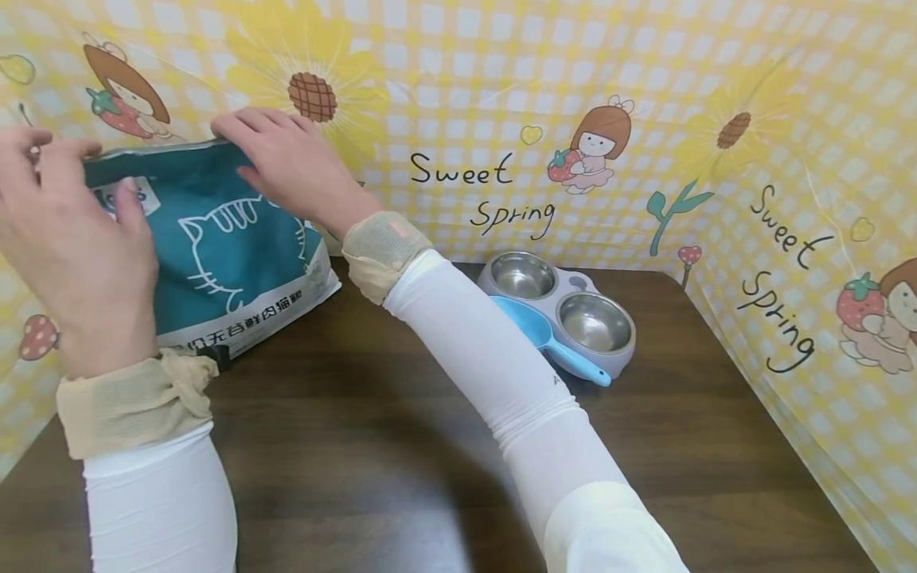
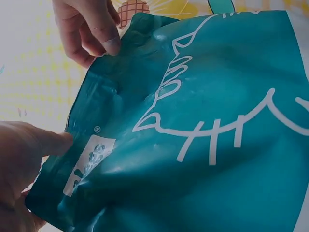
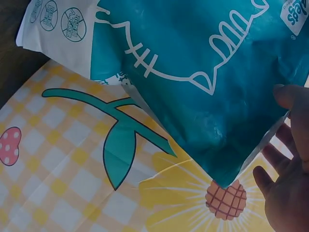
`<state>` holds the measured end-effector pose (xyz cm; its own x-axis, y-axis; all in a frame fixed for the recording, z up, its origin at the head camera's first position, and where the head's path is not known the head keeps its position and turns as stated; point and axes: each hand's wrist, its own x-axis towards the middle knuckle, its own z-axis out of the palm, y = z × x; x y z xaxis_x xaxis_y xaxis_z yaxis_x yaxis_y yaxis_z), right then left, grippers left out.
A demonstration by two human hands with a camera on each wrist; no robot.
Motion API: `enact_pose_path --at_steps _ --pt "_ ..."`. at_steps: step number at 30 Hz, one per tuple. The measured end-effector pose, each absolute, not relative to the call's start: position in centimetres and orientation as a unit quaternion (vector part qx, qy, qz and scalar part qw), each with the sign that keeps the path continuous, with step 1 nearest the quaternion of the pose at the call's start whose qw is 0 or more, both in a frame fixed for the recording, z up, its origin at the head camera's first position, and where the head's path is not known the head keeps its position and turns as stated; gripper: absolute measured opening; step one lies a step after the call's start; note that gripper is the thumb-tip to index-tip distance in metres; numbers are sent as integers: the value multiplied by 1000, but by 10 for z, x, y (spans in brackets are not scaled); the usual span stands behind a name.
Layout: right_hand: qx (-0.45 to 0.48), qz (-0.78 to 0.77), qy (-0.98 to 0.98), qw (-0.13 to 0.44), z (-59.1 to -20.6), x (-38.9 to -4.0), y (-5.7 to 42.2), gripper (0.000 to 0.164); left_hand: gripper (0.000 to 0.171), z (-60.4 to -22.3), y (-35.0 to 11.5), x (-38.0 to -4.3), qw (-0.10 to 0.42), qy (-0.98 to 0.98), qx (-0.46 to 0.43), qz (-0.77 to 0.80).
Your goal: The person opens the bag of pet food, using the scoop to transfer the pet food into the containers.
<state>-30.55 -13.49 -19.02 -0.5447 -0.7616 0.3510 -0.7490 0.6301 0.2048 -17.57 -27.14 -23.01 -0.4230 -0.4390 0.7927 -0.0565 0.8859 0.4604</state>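
A teal and white cat food bag (image 1: 239,259) stands upright at the back left of the table, with a white cat outline on its front. At the bag's top left corner is my left hand (image 1: 89,239), its thumb in front and its fingers toward the back. My right hand (image 1: 297,163) holds the top edge nearer the right corner. The left wrist view shows the left thumb (image 2: 55,143) against the teal front of the bag. In the right wrist view, the right thumb (image 3: 285,95) lies on the front while the other fingers are behind the edge.
A lilac double pet bowl (image 1: 595,322) with two steel basins stands to the right, near the back edge. Against it leans a light blue scoop (image 1: 573,356), partly hidden by my right sleeve. Yellow checked cloth (image 1: 466,87) lines the back and sides of the dark wooden table (image 1: 372,430).
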Motion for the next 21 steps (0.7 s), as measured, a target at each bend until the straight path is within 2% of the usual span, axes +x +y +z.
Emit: enact_pose_path --at_steps 7,14,21 --pt "432 -30 -876 213 -191 -308 -134 34 37 -230 -273 -181 493 -830 184 -186" --pt "409 -26 -891 196 -188 -310 -135 28 35 -227 -270 -184 549 -807 130 -172" --pt "390 -22 -902 183 -183 -314 -133 26 44 -224 -259 -182 591 -787 102 -145"
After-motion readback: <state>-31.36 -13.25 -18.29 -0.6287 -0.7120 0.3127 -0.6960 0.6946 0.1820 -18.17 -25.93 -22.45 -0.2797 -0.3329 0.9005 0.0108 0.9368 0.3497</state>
